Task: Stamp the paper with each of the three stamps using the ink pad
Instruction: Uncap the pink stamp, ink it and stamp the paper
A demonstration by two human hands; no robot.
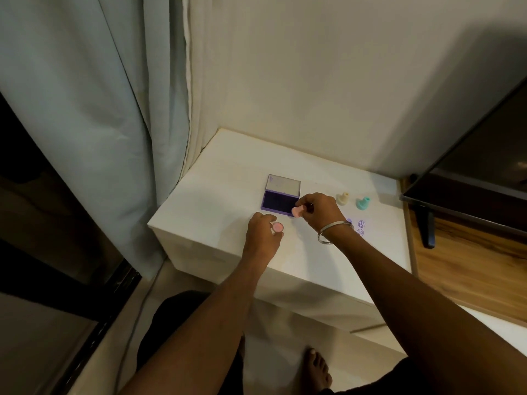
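Pink stamp (297,211) pinched in the fingers of the right hand (318,210), just over the near right corner of the ink pad (279,203); long axis tilted, round face turned left and down toward the pad, handle end hidden inside the fingers. Whether touching the ink or hovering above it, cannot tell.

Nearest on the tabletop (216,192), toward the near edge: left hand (262,233), fingers curled, gripping a round pink cap (277,227) between fingertips and thumb, its open side facing up. Silver bangle (332,232) on the right wrist, just right of that.

Slightly farther right, partly behind the right wrist: purple stamped marks (361,227) printed on the white surface, two round ones showing, one nearer and one farther. Paper edge not distinguishable from the white top.

Mid tabletop: ink pad lying open, dark purple ink face up, clear lid (284,183) hinged back toward the far edge.

Farther right, well apart from the pad: cream stamp (343,198) and teal stamp (363,203) standing side by side, wide bases down, handles up, each leaning slightly.

Beyond the right edge: dark screen (479,166) on a wooden surface (470,266). Left of the tabletop: pale curtain (114,109) hanging down.
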